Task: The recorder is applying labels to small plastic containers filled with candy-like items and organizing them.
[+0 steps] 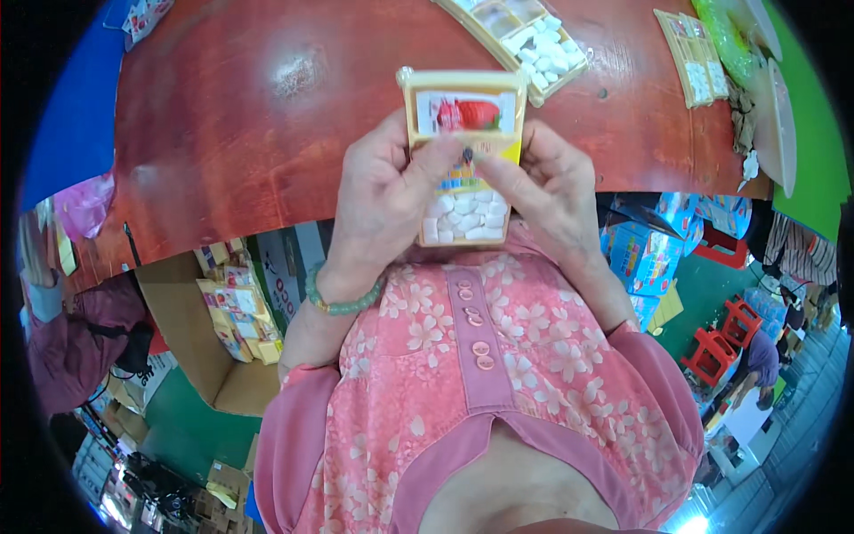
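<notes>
Above the near edge of the red table, I hold a cream plastic tray upright between both hands. Its top compartment shows a small white packet with a red strawberry picture. A yellow printed label crosses the middle, and small white pieces fill the bottom. My left hand wraps the left side, its thumb across the label. My right hand grips the right side, with its thumb pressed there too. Both thumb tips almost meet. The other fingers are mostly hidden behind the tray.
On the red table, a divided tray of white pieces lies beyond my hands. Another filled tray sits at far right. Below the edge are a cardboard box of packs and blue cartons. A person's sleeve shows left.
</notes>
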Demonstrator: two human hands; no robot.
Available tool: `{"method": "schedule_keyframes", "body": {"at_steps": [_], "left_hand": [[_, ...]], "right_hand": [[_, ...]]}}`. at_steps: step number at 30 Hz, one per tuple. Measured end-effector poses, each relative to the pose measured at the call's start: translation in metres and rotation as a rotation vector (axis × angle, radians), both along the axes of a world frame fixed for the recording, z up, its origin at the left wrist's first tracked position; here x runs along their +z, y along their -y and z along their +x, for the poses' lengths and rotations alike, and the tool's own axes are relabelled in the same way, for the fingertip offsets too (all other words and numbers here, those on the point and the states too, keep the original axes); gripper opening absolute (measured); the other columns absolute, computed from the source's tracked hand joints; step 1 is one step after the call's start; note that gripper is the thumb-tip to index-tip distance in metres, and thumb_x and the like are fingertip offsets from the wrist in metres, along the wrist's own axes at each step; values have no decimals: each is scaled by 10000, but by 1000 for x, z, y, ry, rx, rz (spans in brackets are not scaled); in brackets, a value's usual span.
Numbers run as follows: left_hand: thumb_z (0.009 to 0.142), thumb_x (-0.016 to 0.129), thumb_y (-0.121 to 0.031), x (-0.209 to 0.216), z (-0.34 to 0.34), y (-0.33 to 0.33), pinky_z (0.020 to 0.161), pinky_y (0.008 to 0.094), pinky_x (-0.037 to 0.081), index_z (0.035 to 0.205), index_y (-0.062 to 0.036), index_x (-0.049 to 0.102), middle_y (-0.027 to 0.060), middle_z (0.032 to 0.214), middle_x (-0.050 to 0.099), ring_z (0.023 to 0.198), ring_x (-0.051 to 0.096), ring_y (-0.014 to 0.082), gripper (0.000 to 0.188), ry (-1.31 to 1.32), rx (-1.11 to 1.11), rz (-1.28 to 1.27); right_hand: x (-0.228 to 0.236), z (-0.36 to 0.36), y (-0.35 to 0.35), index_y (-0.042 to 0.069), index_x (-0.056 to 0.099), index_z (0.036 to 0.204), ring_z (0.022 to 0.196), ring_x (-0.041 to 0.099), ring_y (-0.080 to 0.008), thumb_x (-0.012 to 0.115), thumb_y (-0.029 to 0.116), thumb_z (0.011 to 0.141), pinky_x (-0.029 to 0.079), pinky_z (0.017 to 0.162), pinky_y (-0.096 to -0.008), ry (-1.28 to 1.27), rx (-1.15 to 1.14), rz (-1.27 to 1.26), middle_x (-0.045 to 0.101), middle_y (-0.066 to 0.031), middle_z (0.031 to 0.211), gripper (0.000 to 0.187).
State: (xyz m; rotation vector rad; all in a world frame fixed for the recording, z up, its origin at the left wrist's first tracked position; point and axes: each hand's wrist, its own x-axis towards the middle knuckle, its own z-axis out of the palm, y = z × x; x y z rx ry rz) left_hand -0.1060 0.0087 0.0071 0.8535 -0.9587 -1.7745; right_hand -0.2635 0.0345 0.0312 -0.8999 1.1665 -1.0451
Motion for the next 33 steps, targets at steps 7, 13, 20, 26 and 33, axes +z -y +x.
{"method": "schedule_keyframes", "body": {"at_steps": [7,13,20,26,33], "left_hand": [[921,577,-188,5,3,6,766,230,505,1116,24,558,73,998,644,882,609,91,288,-140,15,115],[870,633,-85,10,12,-2,778,232,514,1137,50,544,94,991,649,888,619,110,313,60,-48,90],[848,634,-18,10,8,-8,761,238,533,1141,79,524,123,973,658,858,637,128,327,104,8,-12],[848,629,-4,7,13,-12,790,244,527,1166,76,508,128,996,651,902,627,136,350,58,19,2],[846,641,-29,4,30,-17,785,239,526,1163,69,528,129,1009,651,898,625,134,350,86,32,68]], "right_hand": [[-7,0,8,-33,578,962,792,612,-74,623,72,875,515,696,-220,121,-36,-47,654,-75,916,143],[-7,-4,6,-27,577,974,805,613,-72,621,71,876,514,703,-218,110,-13,-78,653,-77,923,146],[-8,-7,2,-25,580,972,814,610,-71,630,85,875,509,700,-215,101,17,-77,650,-64,917,155],[-9,-13,2,-21,585,1002,830,610,-73,656,104,858,500,748,-226,123,117,-29,652,-68,952,203],[-9,-16,6,-36,537,1127,885,616,-112,669,97,842,496,794,-233,142,173,-10,646,-84,991,341]]}}
